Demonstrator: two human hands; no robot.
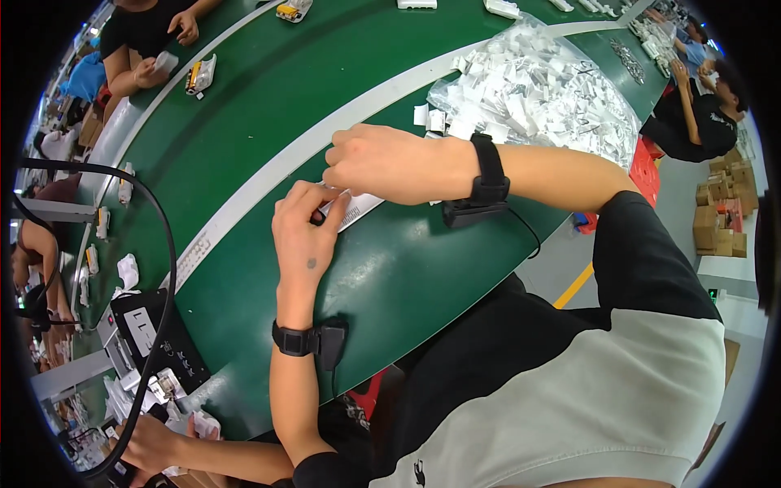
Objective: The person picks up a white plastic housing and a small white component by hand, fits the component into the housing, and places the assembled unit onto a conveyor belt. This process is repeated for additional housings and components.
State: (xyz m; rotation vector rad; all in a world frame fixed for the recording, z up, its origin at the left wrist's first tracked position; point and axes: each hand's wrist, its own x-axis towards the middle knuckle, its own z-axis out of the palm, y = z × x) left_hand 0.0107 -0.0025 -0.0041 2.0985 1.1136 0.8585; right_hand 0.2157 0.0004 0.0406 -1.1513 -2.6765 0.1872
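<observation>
A white plastic piece with fine dark markings (358, 210) is held low over the green worktable, mostly covered by my hands. My left hand (305, 232) pinches its near left end between thumb and fingers. Directly above it, my right hand (386, 163) is closed with the knuckles up and touches the left fingertips. Whatever its fingers grip is hidden under the palm. Each wrist wears a black strap with a small black device.
A clear bag heaped with small white plastic parts (529, 89) lies beyond my right forearm. A pale curved rail (325, 130) borders the green belt, which carries white-and-yellow units (201, 75). At left stand a black board (163, 333) and a looping black cable (167, 244). Co-workers sit around.
</observation>
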